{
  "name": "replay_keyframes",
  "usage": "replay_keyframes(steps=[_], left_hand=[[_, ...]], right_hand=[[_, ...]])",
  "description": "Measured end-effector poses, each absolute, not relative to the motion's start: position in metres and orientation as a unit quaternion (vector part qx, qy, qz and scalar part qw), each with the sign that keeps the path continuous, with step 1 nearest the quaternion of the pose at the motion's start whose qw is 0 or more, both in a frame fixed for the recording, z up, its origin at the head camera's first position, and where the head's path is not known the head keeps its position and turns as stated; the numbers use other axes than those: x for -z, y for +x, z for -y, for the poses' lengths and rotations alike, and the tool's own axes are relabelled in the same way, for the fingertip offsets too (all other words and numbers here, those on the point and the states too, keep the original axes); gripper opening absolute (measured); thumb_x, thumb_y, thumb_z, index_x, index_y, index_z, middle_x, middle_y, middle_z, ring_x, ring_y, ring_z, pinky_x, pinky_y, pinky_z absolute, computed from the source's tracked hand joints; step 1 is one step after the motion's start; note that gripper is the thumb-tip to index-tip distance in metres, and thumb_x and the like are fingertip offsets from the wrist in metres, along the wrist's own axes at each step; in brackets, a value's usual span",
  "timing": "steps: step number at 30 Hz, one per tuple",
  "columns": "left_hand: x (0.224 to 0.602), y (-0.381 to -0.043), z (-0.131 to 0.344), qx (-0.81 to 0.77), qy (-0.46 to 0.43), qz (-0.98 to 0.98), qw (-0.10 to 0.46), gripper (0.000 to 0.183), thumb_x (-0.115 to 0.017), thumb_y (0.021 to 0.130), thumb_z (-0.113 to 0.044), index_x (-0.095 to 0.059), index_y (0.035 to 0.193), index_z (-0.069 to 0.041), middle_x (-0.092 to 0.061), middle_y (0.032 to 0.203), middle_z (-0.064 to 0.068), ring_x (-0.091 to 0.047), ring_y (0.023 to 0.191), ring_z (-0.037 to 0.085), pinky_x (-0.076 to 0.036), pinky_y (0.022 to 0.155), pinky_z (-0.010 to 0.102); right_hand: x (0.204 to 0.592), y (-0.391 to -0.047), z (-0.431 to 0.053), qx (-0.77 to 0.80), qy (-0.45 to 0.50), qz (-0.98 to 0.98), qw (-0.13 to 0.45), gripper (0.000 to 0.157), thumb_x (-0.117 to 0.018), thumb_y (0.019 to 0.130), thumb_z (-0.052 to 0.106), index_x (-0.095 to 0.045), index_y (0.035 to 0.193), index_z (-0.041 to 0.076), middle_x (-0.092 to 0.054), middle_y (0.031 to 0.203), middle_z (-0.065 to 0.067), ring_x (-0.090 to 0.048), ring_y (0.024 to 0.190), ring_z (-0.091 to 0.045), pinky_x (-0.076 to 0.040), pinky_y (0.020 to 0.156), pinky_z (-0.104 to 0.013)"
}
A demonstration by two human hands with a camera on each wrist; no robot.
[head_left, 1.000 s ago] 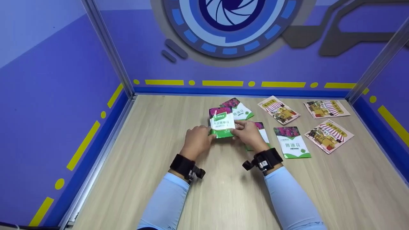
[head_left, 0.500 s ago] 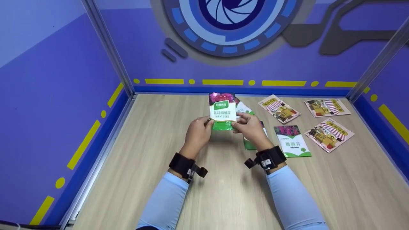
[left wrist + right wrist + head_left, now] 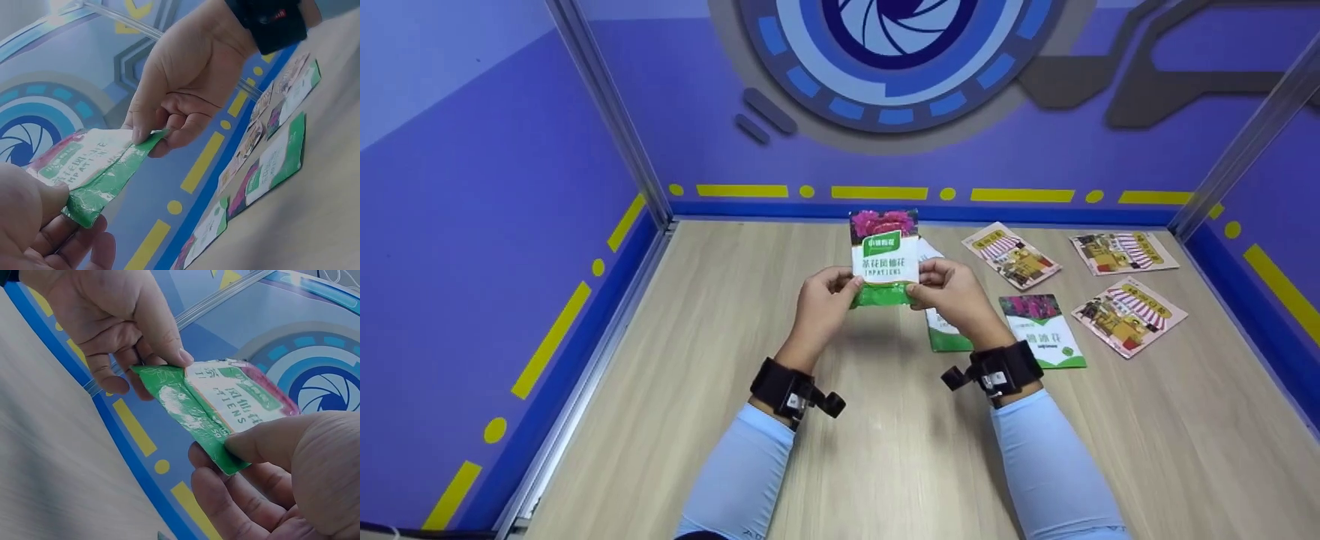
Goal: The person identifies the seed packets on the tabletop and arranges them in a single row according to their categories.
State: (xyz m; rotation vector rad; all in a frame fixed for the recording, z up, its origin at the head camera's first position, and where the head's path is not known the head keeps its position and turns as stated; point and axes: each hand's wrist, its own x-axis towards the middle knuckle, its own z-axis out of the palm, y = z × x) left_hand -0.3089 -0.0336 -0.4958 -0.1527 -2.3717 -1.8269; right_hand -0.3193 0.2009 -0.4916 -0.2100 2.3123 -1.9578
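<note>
Behind the held packet (image 3: 886, 262) — another packet (image 3: 928, 250), mostly hidden.

My right hand (image 3: 952, 291) partly hides a green-edged packet (image 3: 947, 334). Held packet (image 3: 885, 262) covers most of the far packet (image 3: 928, 250). My sleeves (image 3: 744, 471) cut off at near edge. Pink packets (image 3: 1130, 317): small print illegible.

One held packet (image 3: 104, 169): white lettered panel between green end and magenta end, creased at the green. Left hand (image 3: 28, 216), lower left: pinching one green corner, thumb on top, fingers beneath. Right hand (image 3: 180, 79), above: pinching the opposite green corner; black wristband (image 3: 273, 25). Desk (image 3: 318, 208), at right: three green-and-white packets (image 3: 271, 169), lying flat; three pinkish packets (image 3: 242, 157), nearer the wall, print illegible. Wall (image 3: 143, 199), behind: blue, yellow bars and dots along its foot; circular emblem (image 3: 22, 140), far left, partly cut off.
</note>
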Motion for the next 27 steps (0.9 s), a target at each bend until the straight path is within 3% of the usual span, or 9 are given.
replay_keyframes(steps=[9, 17, 27], left_hand=[[0.49, -0.305, 0.034, 0.652, -0.058, 0.755, 0.043, 0.012, -0.071, 0.092, -0.025, -0.074, 0.099, -0.016, -0.069, 0.088, 0.005, -0.064, 0.079, 0.015, -0.059, 0.07, 0.028], [0.478, -0.299, 0.034, 0.663, -0.065, 0.745, 0.028, 0.012, -0.071, 0.092, -0.027, -0.072, 0.098, -0.016, -0.069, 0.089, 0.005, -0.064, 0.079, 0.015, -0.059, 0.07, 0.03], [0.468, -0.29, 0.033, 0.681, -0.085, 0.727, 0.027, 0.014, -0.072, 0.091, -0.024, -0.069, 0.096, -0.011, -0.066, 0.085, 0.005, -0.063, 0.074, 0.014, -0.059, 0.068, 0.03]], right_hand=[[0.484, -0.315, -0.209, 0.639, -0.096, -0.761, 0.049, 0.03, -0.074, 0.089, 0.021, -0.063, 0.109, 0.002, -0.072, 0.096, -0.008, -0.072, 0.082, -0.019, -0.062, 0.075, -0.041], [0.478, -0.313, -0.214, 0.647, -0.108, -0.754, 0.034, 0.035, -0.072, 0.09, 0.034, -0.067, 0.102, 0.002, -0.072, 0.088, -0.005, -0.069, 0.072, -0.016, -0.061, 0.07, -0.036], [0.47, -0.307, -0.219, 0.657, -0.149, -0.739, 0.027, 0.031, -0.073, 0.09, 0.031, -0.065, 0.097, 0.001, -0.07, 0.083, -0.002, -0.066, 0.068, -0.013, -0.061, 0.069, -0.034]])
